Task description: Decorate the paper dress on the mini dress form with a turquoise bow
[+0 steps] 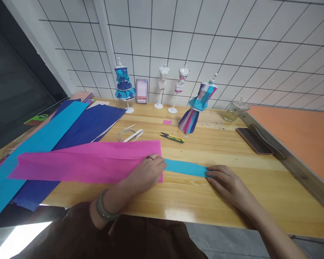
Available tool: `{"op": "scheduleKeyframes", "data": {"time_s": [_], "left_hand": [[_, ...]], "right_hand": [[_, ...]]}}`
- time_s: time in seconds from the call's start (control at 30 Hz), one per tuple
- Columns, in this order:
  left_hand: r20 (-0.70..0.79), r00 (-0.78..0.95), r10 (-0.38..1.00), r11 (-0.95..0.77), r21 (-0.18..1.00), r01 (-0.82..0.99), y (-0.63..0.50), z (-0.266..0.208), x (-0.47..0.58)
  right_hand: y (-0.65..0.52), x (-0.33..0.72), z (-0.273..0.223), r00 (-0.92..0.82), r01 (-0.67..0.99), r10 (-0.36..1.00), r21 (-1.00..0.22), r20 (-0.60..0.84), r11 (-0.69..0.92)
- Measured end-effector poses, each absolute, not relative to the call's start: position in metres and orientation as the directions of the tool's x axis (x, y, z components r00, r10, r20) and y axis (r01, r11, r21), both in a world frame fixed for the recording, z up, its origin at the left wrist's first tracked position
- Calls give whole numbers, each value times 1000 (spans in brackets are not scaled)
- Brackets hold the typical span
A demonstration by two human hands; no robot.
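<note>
the right hand [228, 183] pinches a smooth, narrow turquoise strip [186, 168] reaching the left hand [148, 173], whose grip i cannot tell.

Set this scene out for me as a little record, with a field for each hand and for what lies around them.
Left hand: on the right end of a long bright-pink fabric piece; wrist wears a greenish bangle
Right hand: fingertips at the right end of a short, narrow turquoise fabric strip
Left hand; right hand
Fabrics: pink piece; turquoise strip; dark-blue cloth at left
Tool: yellow-and-green thread snips, beyond the pink piece
Surface: light-brown wooden table
Back: four small dress forms on stands, one in a blue tiered outfit
</note>
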State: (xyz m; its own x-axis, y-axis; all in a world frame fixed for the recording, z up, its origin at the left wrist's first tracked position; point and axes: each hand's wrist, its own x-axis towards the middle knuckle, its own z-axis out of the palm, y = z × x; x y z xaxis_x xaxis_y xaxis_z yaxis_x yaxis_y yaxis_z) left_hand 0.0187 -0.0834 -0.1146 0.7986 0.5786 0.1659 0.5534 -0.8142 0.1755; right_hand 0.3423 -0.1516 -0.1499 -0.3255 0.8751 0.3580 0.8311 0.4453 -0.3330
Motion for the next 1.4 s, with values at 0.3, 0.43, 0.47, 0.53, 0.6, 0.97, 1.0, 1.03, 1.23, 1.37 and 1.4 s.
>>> {"op": "scheduleKeyframes", "data": {"time_s": [0.3,0.43,0.47,0.53,0.6,0.97,1.0,1.03,1.23,1.37,1.4], "left_hand": [[177,870,461,-887,112,448,-81,-131,65],[197,870,453,-892,92,443,-77,-137,66],[205,869,451,-893,90,442,-76,-137,65],[216,867,448,-894,98,438,-75,-138,65],[215,865,453,-891,125,436,-73,-138,64],[208,855,475,-878,188,441,-71,-139,64],[209,855,475,-878,183,443,-71,-138,64],[208,855,476,-878,179,445,-72,-138,64],[191,858,476,-876,189,444,-71,-135,64],[204,850,486,-873,160,461,-70,-138,65],[206,849,487,-873,139,467,-70,-139,65]], "right_hand": [[-157,339,-148,-370,857,842,-207,393,473],[-162,333,-143,-447,869,827,-53,341,491],[-162,332,-142,-458,869,828,-32,324,493],[-161,330,-141,-463,869,832,-29,306,494],[-159,330,-140,-444,869,837,-75,320,490],[-161,326,-132,-528,844,819,30,226,536],[-162,325,-132,-547,834,810,57,210,549],[-162,325,-132,-556,829,805,68,207,555],[-156,327,-135,-436,866,849,-115,300,486],[-152,329,-135,-384,877,884,-193,265,439],[-152,329,-135,-385,879,887,-193,256,437]]}}
